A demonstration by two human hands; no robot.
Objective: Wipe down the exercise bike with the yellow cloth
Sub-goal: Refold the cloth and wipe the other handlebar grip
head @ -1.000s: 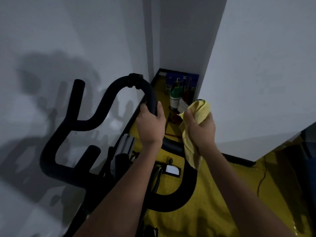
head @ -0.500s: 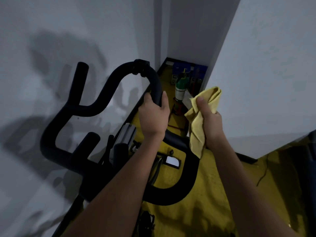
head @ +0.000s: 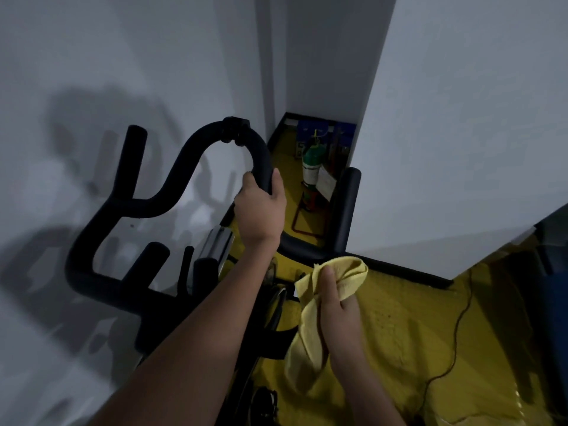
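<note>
Right hand (head: pixel 339 315) dropped lower, off right handlebar horn (head: pixel 345 207), gripping one yellow cloth (head: pixel 310 327). Left hand (head: pixel 261 213) clamped on one exercise bike (head: pixel 101 272) handlebar loop. One green cylinder (head: pixel 311 164) in corner.
</note>
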